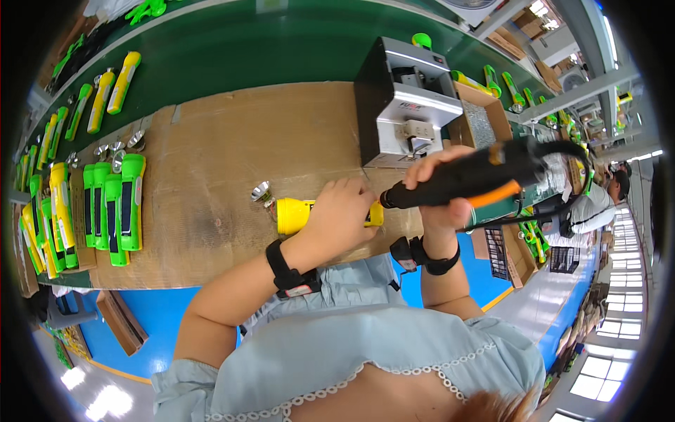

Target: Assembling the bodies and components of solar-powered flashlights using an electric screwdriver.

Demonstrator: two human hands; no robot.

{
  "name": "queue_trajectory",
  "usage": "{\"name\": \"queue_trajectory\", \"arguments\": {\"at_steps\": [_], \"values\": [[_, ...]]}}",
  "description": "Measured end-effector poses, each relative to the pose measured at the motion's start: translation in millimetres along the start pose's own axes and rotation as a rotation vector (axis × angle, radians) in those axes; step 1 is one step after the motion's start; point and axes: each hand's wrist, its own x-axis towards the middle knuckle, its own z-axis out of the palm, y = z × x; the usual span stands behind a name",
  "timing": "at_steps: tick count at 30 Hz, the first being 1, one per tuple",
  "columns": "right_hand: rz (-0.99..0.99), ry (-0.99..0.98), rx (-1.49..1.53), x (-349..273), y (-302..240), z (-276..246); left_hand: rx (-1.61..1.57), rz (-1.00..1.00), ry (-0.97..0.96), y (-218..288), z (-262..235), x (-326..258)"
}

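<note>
My left hand (336, 216) is closed over a yellow flashlight (290, 216) lying sideways on the cardboard sheet (211, 176). A shiny silver reflector (261, 190) hangs loose by the flashlight's left end. In my right hand (439, 214) is a black electric screwdriver (457, 174) with an orange lever, its fingers wrapped round the body. The tool slants down to the left, its tip close to the flashlight's right end. Whether the tip touches cannot be made out. My left fingers hide the middle of the flashlight.
A silver-and-black screw feeder (415, 98) stands beyond my right hand. Beside it is a cardboard box (500, 116) holding small clear parts. Green flashlights (131, 200) and yellow ones (124, 83) lie on the left. The screwdriver's black cable (587, 165) loops at the right.
</note>
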Motion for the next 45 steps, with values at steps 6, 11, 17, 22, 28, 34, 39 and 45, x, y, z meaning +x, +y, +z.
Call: {"name": "queue_trajectory", "arguments": {"at_steps": [6,11,17,22,28,34,39,45], "values": [[-0.462,0.270,-0.033,37,-42,-26,0.055,0.049,-0.025,5,-2,-1],[-0.550,0.277,-0.157,65,-25,-30,-0.015,0.113,0.127,19,-48,-15],[-0.435,0.181,-0.258,72,-21,-23,0.216,-0.107,0.047,-9,-75,-67],[-0.189,0.054,-0.046,62,-26,-31,0.158,-0.112,0.092,-19,-62,-75],[-0.173,-0.134,0.080,-5,-23,10,0.165,-0.102,0.180,-12,-35,-61],[-0.113,-0.217,0.180,-21,-19,36,0.196,-0.123,0.234,-12,-22,-54],[-0.065,-0.218,0.168,-22,-18,38,0.192,-0.121,0.265,-10,-21,-56],[-0.053,-0.193,0.180,-23,-9,40,0.174,-0.117,0.281,-11,-19,-56]]}}
